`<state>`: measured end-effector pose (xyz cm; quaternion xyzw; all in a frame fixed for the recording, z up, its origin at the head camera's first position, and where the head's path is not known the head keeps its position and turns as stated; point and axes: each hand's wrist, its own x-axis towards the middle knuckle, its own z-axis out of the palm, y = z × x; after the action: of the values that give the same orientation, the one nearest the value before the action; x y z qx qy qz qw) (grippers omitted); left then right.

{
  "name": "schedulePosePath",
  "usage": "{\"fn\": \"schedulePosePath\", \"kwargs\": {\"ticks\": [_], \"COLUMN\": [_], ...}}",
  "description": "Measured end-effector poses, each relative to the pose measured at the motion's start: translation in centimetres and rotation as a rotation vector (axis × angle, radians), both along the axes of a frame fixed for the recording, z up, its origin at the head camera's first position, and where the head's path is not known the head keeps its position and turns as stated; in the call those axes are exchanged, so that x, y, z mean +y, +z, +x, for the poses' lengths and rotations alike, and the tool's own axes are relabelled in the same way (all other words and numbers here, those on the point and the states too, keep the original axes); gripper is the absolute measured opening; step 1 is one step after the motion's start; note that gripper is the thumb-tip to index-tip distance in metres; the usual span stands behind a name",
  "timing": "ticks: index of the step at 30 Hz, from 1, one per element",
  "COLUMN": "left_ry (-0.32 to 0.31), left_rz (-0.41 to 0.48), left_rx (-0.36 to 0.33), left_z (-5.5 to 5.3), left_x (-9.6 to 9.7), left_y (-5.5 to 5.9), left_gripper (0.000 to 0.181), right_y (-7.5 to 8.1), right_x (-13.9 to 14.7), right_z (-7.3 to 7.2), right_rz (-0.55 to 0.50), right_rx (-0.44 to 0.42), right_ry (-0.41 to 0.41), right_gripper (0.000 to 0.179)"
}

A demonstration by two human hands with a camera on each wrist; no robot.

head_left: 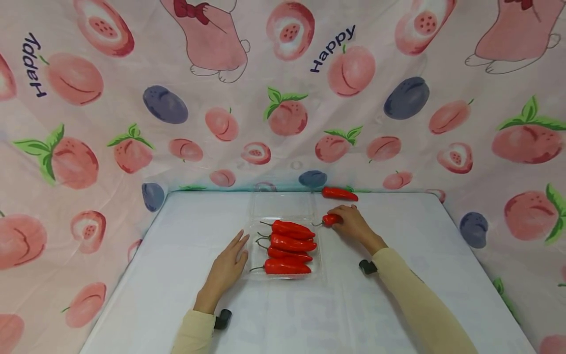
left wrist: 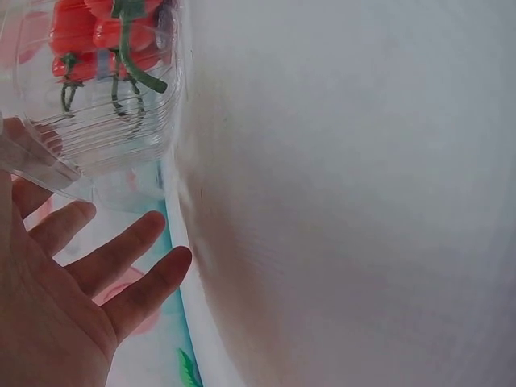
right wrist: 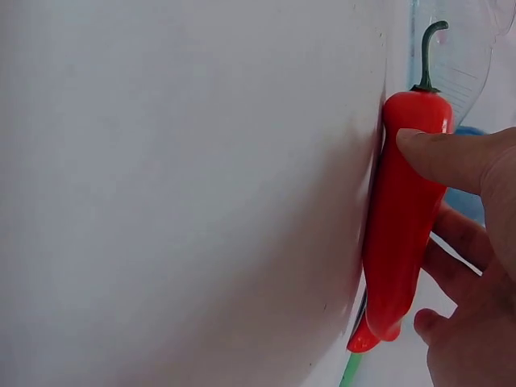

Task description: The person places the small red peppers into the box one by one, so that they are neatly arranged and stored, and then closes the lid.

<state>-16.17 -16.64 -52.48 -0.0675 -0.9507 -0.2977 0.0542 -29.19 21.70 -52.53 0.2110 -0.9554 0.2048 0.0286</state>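
My right hand (head_left: 353,223) pinches a red chili pepper (right wrist: 403,201), thumb on its near side and fingers on the far side. Its green stem (right wrist: 427,56) points toward the clear plastic container (head_left: 319,268). Inside that container several red peppers (head_left: 287,266) lie side by side, stems to the left. At the container's left side is my left hand (head_left: 225,270), fingers spread and fairly straight. The left wrist view shows the ridged container wall (left wrist: 101,137) beside these fingers (left wrist: 121,250).
Another red pepper (head_left: 339,193) lies near the table's back edge, beyond my right hand. The container's clear lid (head_left: 283,205) is folded back toward the fruit-print cloth (head_left: 247,113). A white surface (head_left: 141,275) spreads under everything.
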Motion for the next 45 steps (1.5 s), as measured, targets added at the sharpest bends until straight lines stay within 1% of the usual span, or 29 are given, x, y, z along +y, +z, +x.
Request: {"fn": "schedulePosePath", "kwargs": {"ticks": [7, 12, 16, 21, 26, 29, 34, 40, 45], "left_ry": [0.001, 0.004, 0.0, 0.002, 0.003, -0.001, -0.009, -0.008, -0.011], "left_rz": [-0.001, 0.005, 0.002, 0.011, 0.017, 0.017, 0.018, 0.02, 0.013], "left_rx": [0.001, -0.013, -0.001, 0.012, 0.002, -0.003, 0.006, -0.014, -0.026], "left_z": [0.1, 0.1, 0.1, 0.2, 0.2, 0.3, 0.3, 0.0, 0.0], "left_x": [-0.1, -0.1, -0.1, -0.1, -0.1, -0.1, -0.1, 0.0, 0.0], "left_y": [0.0, 0.0, -0.2, -0.4, -0.4, -0.3, -0.2, 0.1, 0.1], "left_gripper": [0.047, 0.047, 0.047, 0.047, 0.047, 0.047, 0.048, 0.048, 0.048], "right_y": [-0.1, 0.1, 0.4, 0.9, 1.3, 1.4, 1.8, 1.8, 1.9], "right_x": [0.4, 0.6, 0.8, 0.9, 1.1, 1.3, 1.6, 1.9, 1.9], "right_z": [0.6, 1.4, 2.1, 2.8, 3.4, 3.7, 4.4, 4.9, 5.6], "right_rz": [0.004, 0.003, -0.031, -0.062, -0.041, -0.031, -0.058, -0.082, -0.094], "right_rx": [-0.051, -0.06, -0.08, -0.102, -0.099, -0.094, -0.08, -0.07, -0.054], "right_ry": [-0.052, -0.087, -0.114, -0.119, -0.126, -0.143, -0.165, -0.182, -0.186], "right_gripper": [0.044, 0.044, 0.045, 0.046, 0.046, 0.047, 0.048, 0.047, 0.047]}}
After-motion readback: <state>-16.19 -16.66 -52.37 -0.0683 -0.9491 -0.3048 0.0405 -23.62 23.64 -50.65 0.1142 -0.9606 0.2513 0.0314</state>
